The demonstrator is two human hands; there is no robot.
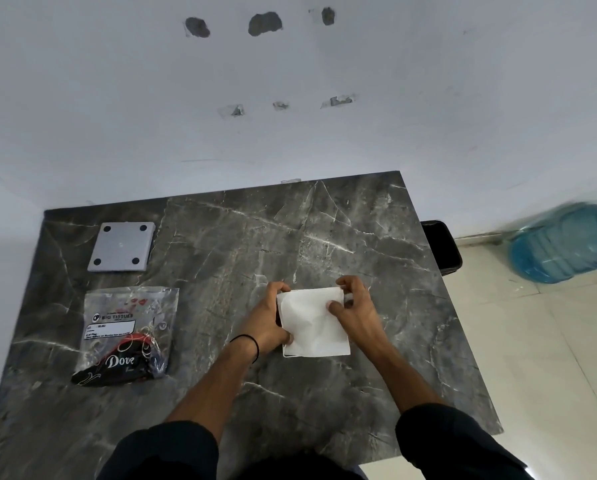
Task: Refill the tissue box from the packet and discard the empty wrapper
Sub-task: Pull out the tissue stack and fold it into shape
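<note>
Single head-worn wide-angle cam: looks fwd & down over the table (220,237), close above left hand (267,317) & right hand (355,306); wall (394,133) fills upper frame.

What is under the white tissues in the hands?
Only a dark sliver shows at the left edge of the tissues, against the left hand. Tissues and right hand cover the rest; what it is cannot be told.
</note>
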